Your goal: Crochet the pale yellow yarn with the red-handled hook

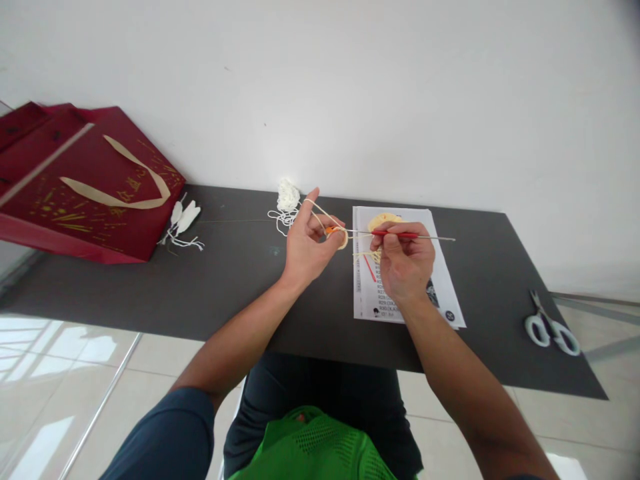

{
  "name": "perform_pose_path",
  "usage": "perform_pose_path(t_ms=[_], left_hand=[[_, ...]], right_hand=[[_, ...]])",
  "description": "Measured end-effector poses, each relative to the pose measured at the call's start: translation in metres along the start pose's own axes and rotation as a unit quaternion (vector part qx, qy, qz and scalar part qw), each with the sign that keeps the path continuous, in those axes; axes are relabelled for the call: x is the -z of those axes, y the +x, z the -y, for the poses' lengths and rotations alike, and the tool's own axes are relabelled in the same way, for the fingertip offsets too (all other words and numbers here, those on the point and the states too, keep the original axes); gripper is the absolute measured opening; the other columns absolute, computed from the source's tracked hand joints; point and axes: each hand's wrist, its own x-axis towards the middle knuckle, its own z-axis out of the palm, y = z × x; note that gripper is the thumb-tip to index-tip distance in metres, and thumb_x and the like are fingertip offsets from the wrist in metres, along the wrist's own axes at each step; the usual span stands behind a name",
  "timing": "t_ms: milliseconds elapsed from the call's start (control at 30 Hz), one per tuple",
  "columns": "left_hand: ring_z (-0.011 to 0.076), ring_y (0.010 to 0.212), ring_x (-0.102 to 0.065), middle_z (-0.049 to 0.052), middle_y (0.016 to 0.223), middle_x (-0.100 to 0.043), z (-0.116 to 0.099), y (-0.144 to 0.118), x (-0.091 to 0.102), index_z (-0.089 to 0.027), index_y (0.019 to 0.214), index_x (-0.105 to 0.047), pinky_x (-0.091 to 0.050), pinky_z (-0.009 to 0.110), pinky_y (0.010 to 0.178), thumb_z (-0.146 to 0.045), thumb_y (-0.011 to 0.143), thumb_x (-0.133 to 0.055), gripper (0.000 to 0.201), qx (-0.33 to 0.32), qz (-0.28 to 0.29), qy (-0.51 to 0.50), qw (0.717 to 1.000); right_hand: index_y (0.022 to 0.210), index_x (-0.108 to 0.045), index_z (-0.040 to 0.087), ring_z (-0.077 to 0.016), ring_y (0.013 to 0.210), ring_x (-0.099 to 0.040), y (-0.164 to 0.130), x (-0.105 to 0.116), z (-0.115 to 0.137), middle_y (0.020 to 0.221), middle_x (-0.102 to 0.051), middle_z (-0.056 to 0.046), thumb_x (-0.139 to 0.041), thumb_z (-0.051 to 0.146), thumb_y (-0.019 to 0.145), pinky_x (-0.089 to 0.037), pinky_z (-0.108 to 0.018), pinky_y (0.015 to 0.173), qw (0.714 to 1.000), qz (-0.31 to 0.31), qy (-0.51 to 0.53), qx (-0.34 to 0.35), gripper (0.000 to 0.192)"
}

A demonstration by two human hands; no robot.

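Observation:
My left hand pinches a small crochet piece in cream and orange. A strand of pale yarn runs over its raised index finger down to the piece. In my right hand is a crochet hook with a red grip, held level. The hook's thin metal tip points left and reaches the crochet piece. Under my right hand lie printed sheets, with a yellow crocheted piece on them, partly hidden by the hand. A small red stick-like thing rests on the paper.
A heap of white yarn sits by the wall, behind my left hand. White crocheted pieces with loose ends lie beside a dark red gift bag at left. Scissors rest near the right edge of the dark table.

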Motion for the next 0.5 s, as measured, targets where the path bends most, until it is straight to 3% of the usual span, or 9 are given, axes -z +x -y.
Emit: perform_pose_path(t_ms=[333, 500], left_hand=[[0.0131, 0.076, -0.068, -0.001, 0.085, -0.075, -0.001, -0.002, -0.002, -0.023, 0.152, -0.046, -0.052, 0.026, 0.070, -0.020, 0.075, -0.080, 0.084, 0.004, -0.038, 0.025, 0.999], [0.0139, 0.079, -0.071, -0.002, 0.082, -0.074, -0.005, -0.002, -0.004, -0.021, 0.142, -0.054, -0.054, 0.028, 0.077, -0.016, 0.075, -0.076, 0.071, 0.000, -0.074, 0.052, 0.996]], right_hand=[[0.095, -0.070, 0.027, -0.0112, 0.067, -0.070, -0.009, -0.003, -0.005, 0.094, -0.076, 0.000, -0.076, 0.023, 0.088, -0.060, -0.029, 0.063, 0.994, -0.004, -0.072, 0.078, 0.010], [0.098, -0.075, 0.028, -0.0141, 0.071, -0.074, -0.015, -0.006, -0.004, 0.099, -0.079, -0.002, -0.073, 0.015, 0.089, -0.065, -0.033, 0.067, 0.985, 0.029, -0.122, 0.118, 0.015]])
